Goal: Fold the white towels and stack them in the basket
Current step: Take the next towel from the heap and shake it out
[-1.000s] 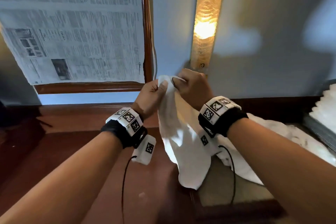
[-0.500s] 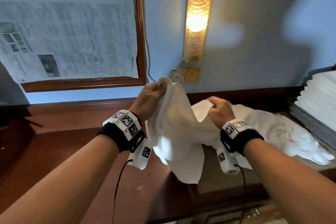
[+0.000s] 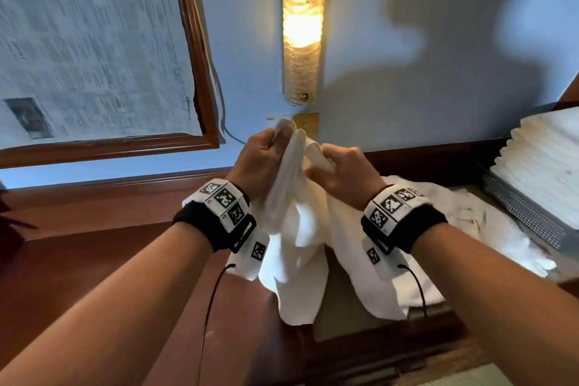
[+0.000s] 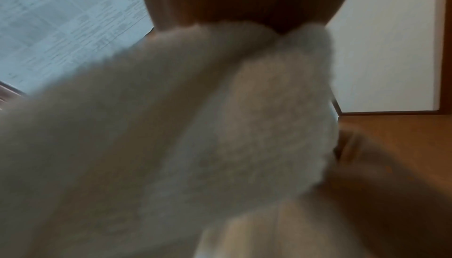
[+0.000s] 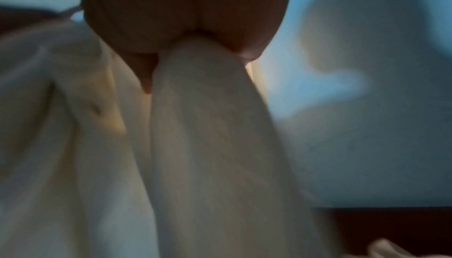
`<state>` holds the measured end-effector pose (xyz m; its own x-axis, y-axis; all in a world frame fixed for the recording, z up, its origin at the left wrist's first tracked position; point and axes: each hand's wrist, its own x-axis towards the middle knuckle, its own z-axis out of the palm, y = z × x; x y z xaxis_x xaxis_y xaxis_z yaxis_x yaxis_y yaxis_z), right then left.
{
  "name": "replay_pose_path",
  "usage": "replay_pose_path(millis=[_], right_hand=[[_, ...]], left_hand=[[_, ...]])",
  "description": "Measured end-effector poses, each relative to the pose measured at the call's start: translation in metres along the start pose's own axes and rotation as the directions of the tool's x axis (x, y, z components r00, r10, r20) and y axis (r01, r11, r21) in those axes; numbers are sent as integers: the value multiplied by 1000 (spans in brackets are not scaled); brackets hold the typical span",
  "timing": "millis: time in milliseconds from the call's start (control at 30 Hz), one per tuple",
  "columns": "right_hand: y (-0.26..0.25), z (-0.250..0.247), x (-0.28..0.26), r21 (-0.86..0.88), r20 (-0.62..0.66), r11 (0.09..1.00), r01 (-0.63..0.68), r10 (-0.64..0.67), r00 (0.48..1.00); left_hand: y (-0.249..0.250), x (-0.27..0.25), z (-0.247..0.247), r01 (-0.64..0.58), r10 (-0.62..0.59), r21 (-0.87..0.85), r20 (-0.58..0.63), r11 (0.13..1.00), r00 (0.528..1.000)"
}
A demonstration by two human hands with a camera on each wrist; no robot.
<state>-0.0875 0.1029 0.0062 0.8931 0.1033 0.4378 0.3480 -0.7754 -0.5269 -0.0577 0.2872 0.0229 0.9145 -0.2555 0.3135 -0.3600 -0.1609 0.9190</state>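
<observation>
Dark wooden furniture (image 3: 94,260) stands against a pale blue wall, where a lit wall lamp (image 3: 303,25) hangs beside a wooden frame (image 3: 200,78) that is covered with newspaper. Both hands are raised before the wall: the left hand (image 3: 261,163) grips the top edge of a white towel (image 3: 297,244), and the right hand (image 3: 344,172) pinches another part of the same edge just beside it. The cloth hangs down between the wrists. At the right, folded towels (image 3: 545,160) lie stacked in the basket (image 3: 526,213), with loose towels (image 3: 470,216) heaped near it.
</observation>
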Motion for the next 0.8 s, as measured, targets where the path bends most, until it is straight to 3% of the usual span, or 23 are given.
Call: replay_pose_path(millis=[67,133,233,300,433,567,700,800], right_hand=[[34,14,-13,-91,16,994,-66,68,998],[73,23,-25,-71,7,977,-199,200,980],[117,22,-44,3,54,892,-452,451,891],[126,17,-45,93,18,868,-488,488,872],[72,10,-15,236,-17,949,-208,218,976],[1,2,7,295,-11,954,45,-44,999],[-26,-13,15,96,-81,994,51,-43,996],[-50,-10,-6,88,-40,994,66,-63,997]], left_hand=[[7,3,5,-19,19,15,-8,1000,1000],[10,4,7,-14,15,35,-34,999,999],[2,0,1,56,-60,-42,-94,998,994],[-5,-6,-2,83,-89,-60,-102,995,991],[-5,-18,3,115,-120,-72,-73,991,990],[5,-26,12,137,-145,-183,-28,973,989],[11,-43,7,125,-133,-258,-13,958,991],[16,-57,-12,81,-94,-191,-65,978,993]])
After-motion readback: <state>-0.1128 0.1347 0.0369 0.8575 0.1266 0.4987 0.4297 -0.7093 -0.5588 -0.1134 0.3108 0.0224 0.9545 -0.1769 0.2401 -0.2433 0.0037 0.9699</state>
